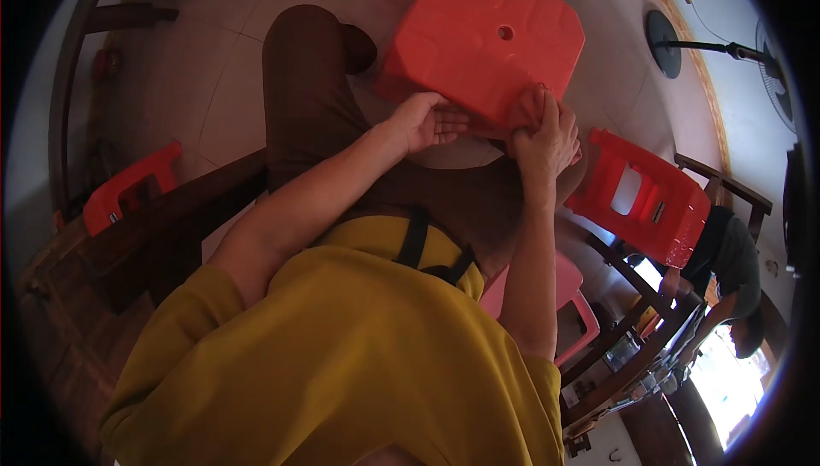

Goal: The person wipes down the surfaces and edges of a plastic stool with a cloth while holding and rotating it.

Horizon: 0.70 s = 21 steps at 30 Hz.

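A red plastic stool [478, 39] stands in front of my knees, its square top facing me and a small round hole near the middle. My right hand [551, 146] is closed around a bunched reddish cloth [527, 109], pressed to the near right corner of the stool top. By the stool's near left edge is my left hand [424, 123], palm partly turned up and fingers stretched out. Whether its fingertips touch the stool's side, I cannot tell.
Another red stool [641, 197] lies tilted at the right, wet-looking drops on its top. A pink stool [568, 295] is beside my right forearm. More red stools [132, 184] are at left and top. A fan [666, 43] stands upper right. Another person [735, 261] bends at the right.
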{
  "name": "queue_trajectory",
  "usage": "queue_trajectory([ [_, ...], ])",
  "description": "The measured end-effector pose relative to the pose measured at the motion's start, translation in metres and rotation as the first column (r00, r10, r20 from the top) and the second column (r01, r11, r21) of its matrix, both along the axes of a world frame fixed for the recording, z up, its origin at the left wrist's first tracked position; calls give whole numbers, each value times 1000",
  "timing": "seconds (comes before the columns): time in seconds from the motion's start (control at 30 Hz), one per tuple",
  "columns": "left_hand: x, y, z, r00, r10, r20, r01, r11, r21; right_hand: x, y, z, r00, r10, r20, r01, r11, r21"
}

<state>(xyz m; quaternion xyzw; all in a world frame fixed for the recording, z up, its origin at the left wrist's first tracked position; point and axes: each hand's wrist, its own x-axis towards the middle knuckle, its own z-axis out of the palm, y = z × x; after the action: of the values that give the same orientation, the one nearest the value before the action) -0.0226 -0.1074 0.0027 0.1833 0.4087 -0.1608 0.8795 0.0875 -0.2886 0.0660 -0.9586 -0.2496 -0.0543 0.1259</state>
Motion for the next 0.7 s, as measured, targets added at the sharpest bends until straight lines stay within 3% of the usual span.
queue_trajectory([
  [0.5,-2,0,8,995,96,16,-97,994,54,1,2,2,999,-22,-30,22,1000,16],
  [0.7,-7,0,12,992,124,32,-128,970,206,0,3,-1,999,-40,-8,40,999,1],
])
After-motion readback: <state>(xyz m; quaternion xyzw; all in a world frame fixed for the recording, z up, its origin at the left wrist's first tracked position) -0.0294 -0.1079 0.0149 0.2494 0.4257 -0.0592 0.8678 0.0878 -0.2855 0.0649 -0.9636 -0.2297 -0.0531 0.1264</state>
